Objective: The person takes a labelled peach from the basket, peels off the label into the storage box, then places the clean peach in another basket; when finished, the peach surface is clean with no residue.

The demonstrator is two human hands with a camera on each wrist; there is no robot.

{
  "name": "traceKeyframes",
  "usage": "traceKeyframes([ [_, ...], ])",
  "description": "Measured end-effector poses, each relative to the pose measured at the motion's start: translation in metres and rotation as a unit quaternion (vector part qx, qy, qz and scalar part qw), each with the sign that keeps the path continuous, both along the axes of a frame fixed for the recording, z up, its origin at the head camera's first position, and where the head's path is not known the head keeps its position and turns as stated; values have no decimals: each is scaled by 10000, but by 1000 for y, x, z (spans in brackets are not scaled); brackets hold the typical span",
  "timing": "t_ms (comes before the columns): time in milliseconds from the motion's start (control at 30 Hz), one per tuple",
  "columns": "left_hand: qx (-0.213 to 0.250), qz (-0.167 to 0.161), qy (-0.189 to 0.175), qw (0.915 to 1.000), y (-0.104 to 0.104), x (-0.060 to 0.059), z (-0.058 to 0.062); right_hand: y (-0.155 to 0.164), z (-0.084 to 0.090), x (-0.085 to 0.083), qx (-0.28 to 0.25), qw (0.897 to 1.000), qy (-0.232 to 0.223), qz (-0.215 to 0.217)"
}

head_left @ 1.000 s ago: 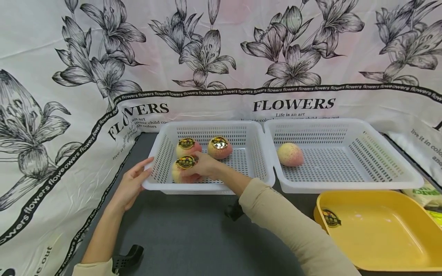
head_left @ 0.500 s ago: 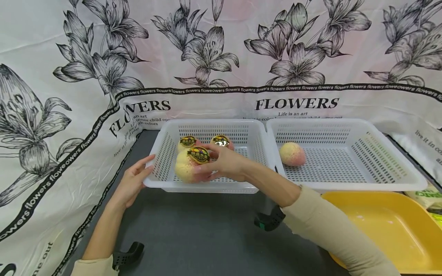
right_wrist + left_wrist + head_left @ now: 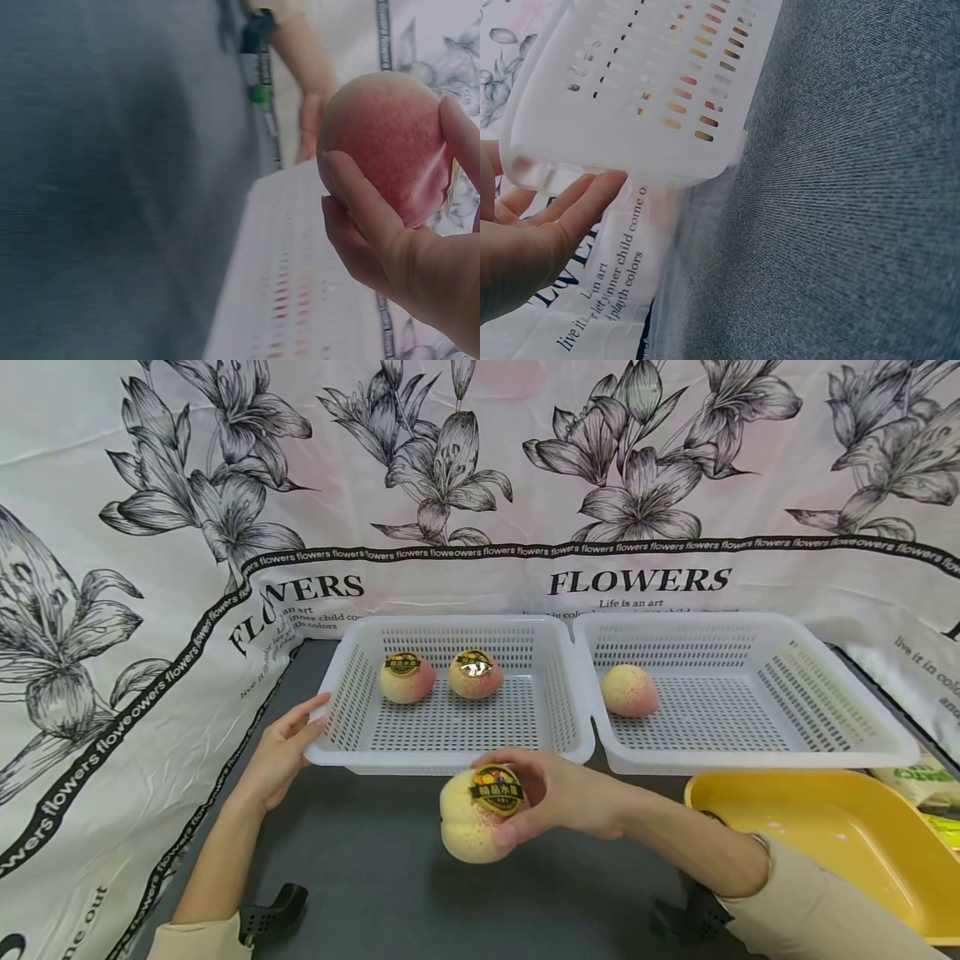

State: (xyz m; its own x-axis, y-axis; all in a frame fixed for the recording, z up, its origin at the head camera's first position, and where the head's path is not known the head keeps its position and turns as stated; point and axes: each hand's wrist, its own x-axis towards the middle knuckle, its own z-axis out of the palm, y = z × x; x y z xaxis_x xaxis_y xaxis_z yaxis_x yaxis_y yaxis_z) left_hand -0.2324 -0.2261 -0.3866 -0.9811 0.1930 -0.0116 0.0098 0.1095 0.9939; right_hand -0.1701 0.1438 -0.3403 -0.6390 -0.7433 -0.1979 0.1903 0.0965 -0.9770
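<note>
My right hand (image 3: 562, 797) holds a peach (image 3: 472, 827) over the dark table in front of the left white basket (image 3: 450, 768). The peach is yellow and pink, with a black and gold sticker on top; in the right wrist view its red side (image 3: 382, 142) faces the camera between thumb and fingers. At the left basket's near left corner, my left hand (image 3: 277, 756) holds the rim. In the left wrist view, fingers (image 3: 585, 202) lie under that rim. Inside the left basket sit two stickered peaches, one at the left (image 3: 407, 683) and another peach (image 3: 476, 678) beside it.
A second white basket (image 3: 750, 764) adjoins on the right, with a peach (image 3: 630, 692) at its left side. In front of it stands a yellow tub (image 3: 817, 835), partly behind the right forearm. Green-printed packets (image 3: 915, 777) lie at the far right. A flower-print cloth hangs behind.
My right hand has lifted a peach out of the left basket's front left and brought it toward me and to the right. The left hand has stayed at the basket's corner.
</note>
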Motion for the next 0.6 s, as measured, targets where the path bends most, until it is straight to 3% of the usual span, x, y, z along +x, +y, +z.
traceKeyframes([
  [100, -7, 24, -1, 10000, 0, 0, 0, 10, -11, 9, 127, 9999, -19, 75],
  [333, 32, -36, 18, 10000, 1, 3, 2, 32, -32, 18, 605, 9962, -348, -519],
  [600, -55, -76, 1, 10000, 0, 1, 3, 54, -47, 18, 1005, 9909, -136, -885],
])
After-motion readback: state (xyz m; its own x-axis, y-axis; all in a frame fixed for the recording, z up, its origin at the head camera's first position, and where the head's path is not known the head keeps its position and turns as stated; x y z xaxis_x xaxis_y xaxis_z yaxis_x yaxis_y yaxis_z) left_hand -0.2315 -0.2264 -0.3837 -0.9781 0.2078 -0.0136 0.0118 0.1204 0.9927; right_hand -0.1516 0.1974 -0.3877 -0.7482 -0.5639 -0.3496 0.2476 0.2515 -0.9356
